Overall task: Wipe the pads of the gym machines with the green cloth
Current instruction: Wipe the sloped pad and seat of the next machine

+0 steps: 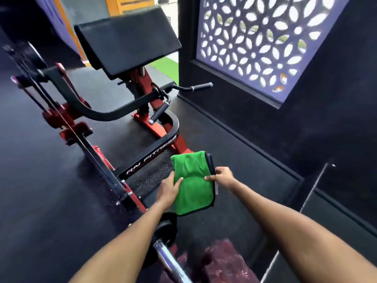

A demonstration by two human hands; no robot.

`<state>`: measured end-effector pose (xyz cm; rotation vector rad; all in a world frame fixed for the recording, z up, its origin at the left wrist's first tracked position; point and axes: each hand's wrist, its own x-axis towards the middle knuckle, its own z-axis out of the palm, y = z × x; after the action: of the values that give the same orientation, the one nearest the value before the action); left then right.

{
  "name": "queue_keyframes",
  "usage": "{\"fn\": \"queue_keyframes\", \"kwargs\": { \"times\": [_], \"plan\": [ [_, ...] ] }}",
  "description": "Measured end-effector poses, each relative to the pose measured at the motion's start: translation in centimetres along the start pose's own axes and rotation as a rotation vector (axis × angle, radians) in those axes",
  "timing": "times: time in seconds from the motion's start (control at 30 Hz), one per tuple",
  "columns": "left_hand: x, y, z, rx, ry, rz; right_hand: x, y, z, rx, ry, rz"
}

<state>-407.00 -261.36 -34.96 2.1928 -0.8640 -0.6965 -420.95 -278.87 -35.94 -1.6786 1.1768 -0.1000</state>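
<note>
Both forearms bare, no sleeves, no watch or rings on left grip (168, 189), right grip (222, 176).

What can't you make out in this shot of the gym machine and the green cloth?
Head view only:
- Green cloth: underside hidden by its own fold; left hand and right hand cover its edges.
- Black pad: blurred, so dirt cannot be judged.
- Chrome bar: cut off by the bottom edge.

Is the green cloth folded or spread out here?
Folded: the green cloth shows doubled layers along its dark-trimmed right edge, held between left hand and right hand.
</note>
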Motion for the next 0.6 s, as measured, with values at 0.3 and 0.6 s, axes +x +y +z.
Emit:
{"fn": "queue_keyframes", "kwargs": {
  "times": [0.3,0.6],
  "plan": [
    [4.8,1.9,2.2,-0.079,0.263,-0.237,10.7,-2.9,-1.1,-0.088,-0.302,-0.184],
    [9.8,9.0,4.8,0.031,0.254,-0.222,15.9,-3.8,-8.7,0.069,-0.402,-0.177]
  ]
}}
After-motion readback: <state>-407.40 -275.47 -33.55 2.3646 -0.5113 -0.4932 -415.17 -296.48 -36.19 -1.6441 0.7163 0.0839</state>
